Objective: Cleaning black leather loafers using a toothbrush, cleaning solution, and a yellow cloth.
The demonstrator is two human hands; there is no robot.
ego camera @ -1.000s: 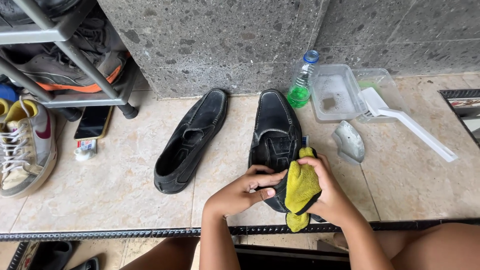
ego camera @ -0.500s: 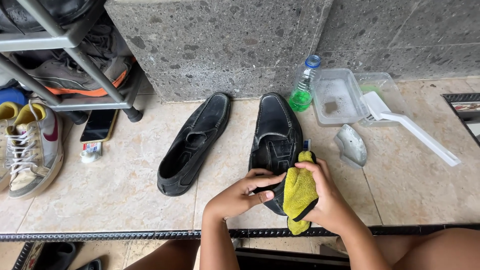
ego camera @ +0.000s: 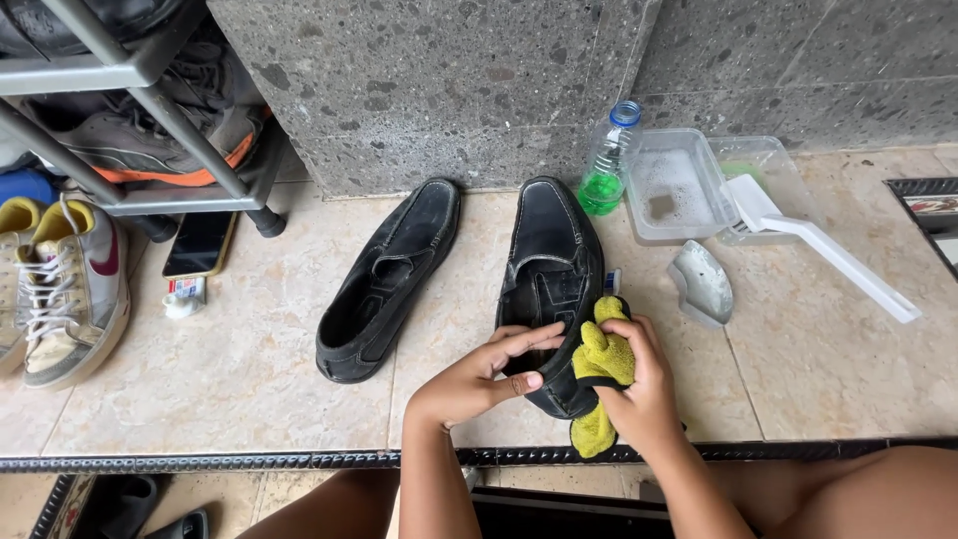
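Two black leather shoes lie on the tiled floor. The right shoe [ego camera: 551, 260] points toward the wall, and my left hand [ego camera: 477, 374] grips its heel opening with the fingers curled over the rim. My right hand [ego camera: 639, 384] presses a yellow cloth [ego camera: 602, 359] against the shoe's outer heel side. The left shoe [ego camera: 391, 279] lies apart, tilted, untouched. A toothbrush tip [ego camera: 612, 280] peeks out beside the right shoe.
A plastic bottle with green liquid [ego camera: 605, 165], a clear soapy tub [ego camera: 674, 185], a second tub [ego camera: 760, 160], a white brush [ego camera: 813, 245] and a grey scrubber [ego camera: 701, 284] sit right. A phone [ego camera: 200, 243], sneaker [ego camera: 70, 294] and shoe rack [ego camera: 130, 90] stand left.
My right hand has slid the yellow cloth slightly along the shoe's heel side. My left hand keeps its hold on the shoe.
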